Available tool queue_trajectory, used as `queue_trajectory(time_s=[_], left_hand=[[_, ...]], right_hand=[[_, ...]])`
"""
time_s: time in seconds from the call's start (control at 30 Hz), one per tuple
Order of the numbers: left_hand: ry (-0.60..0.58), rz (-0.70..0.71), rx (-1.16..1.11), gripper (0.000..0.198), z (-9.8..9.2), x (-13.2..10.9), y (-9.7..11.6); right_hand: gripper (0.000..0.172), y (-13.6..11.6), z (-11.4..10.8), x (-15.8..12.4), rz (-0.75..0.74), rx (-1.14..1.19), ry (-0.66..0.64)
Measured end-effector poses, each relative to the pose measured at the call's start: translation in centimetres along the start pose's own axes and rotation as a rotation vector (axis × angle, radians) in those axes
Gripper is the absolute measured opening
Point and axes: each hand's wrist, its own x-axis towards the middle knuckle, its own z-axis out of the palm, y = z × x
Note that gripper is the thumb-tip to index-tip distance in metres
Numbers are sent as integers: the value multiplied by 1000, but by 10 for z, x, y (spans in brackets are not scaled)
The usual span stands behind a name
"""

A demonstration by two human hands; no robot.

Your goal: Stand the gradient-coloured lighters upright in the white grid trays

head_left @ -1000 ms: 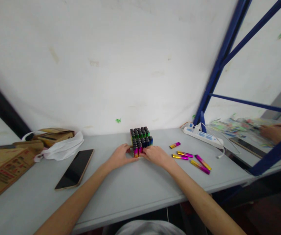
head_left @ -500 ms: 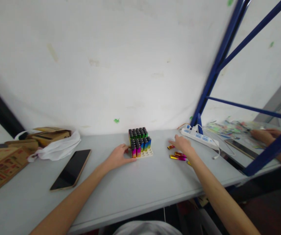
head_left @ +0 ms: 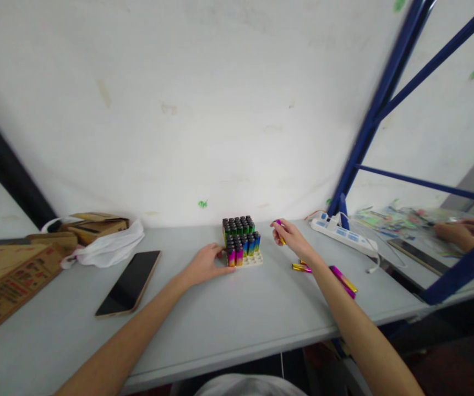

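Observation:
A white tray (head_left: 257, 260) with holes stands on the table, filled with upright shiny lighters (head_left: 243, 236) in green, blue and pink-gold, all with black tops. Empty holes show at its front right. My left hand (head_left: 207, 264) grips the tray's front left corner, thumb along the front and fingers at the side. To the right of the tray, my right hand (head_left: 286, 235) is raised with a pink-and-gold lighter (head_left: 282, 240) pinched in its fingers. More loose pink-and-gold lighters (head_left: 344, 280) lie on the table around my right forearm.
A phone (head_left: 129, 283) lies left of my left hand, by a white plastic bag (head_left: 113, 248) and cardboard boxes (head_left: 14, 275). A power strip (head_left: 344, 236) and blue metal frame (head_left: 346, 187) stand at right. Beyond it are another person's hands (head_left: 455, 231) and a second phone (head_left: 418, 257).
My right hand has picked up a lighter from the loose ones and moved left and up toward the tray. My left hand stays at the tray. The view has shifted slightly.

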Motion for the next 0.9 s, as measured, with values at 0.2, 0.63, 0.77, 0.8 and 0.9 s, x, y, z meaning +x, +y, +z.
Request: queue_trajectory(time_s=[0.2,0.63,0.77,0.8,0.9], left_hand=[[-18,26,-32,58,-6,0,2],[-5,25,-71,53,-8,0,1],[-9,27,-68,53,-8,0,0],[-10,27,-66,52,-8,0,0],[-12,22,-66,52,-9,-1,1]], right_hand=[[41,-9,36,-20,-7,46,65],[38,-9,56,-41,-80,-284,194],[34,-7,57,-41,-83,-285,188],[35,-7,57,-41,-82,-287,185],[39,-8,57,-41,-85,-292,174]])
